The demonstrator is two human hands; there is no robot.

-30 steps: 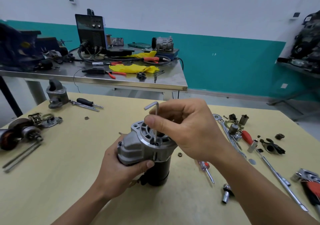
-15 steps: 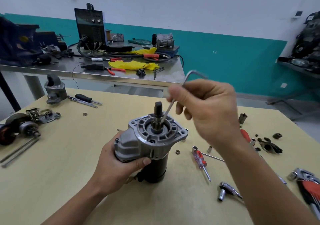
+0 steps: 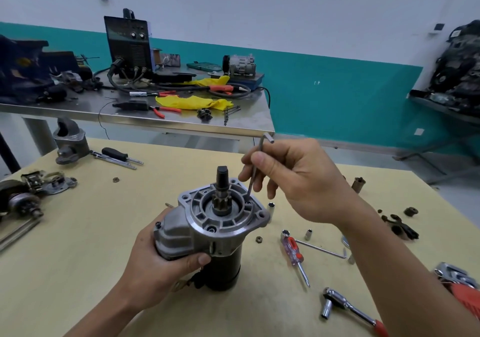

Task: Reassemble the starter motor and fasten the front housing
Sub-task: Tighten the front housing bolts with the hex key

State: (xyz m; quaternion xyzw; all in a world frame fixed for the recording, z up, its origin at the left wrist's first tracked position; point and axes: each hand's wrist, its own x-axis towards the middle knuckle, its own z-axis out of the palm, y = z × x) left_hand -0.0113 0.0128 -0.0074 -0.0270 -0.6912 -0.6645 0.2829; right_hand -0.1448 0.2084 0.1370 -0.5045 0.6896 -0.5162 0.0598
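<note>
The starter motor (image 3: 207, 235) stands upright on the yellow table (image 3: 78, 245), its grey front housing (image 3: 223, 212) on top and the pinion shaft (image 3: 222, 180) sticking up. My left hand (image 3: 158, 264) grips the housing and body from the left. My right hand (image 3: 296, 180) pinches a hex key (image 3: 255, 165) between thumb and fingers. The key's long end points down at a bolt hole on the housing's right flange; its short bend sticks out above my fingers.
Right of the motor lie a red-handled screwdriver (image 3: 294, 253), another hex key (image 3: 322, 249), small sockets (image 3: 308, 234), a nut (image 3: 258, 239) and a ratchet (image 3: 348, 308). Motor parts (image 3: 33, 191) and a spare housing (image 3: 70, 141) sit at the left. A steel bench (image 3: 155, 118) stands behind.
My right hand lifted the hex key out of the housing, swung up and right, then came back down with the tip at a right-flange hole. The motor tilted slightly, showing its pinion.
</note>
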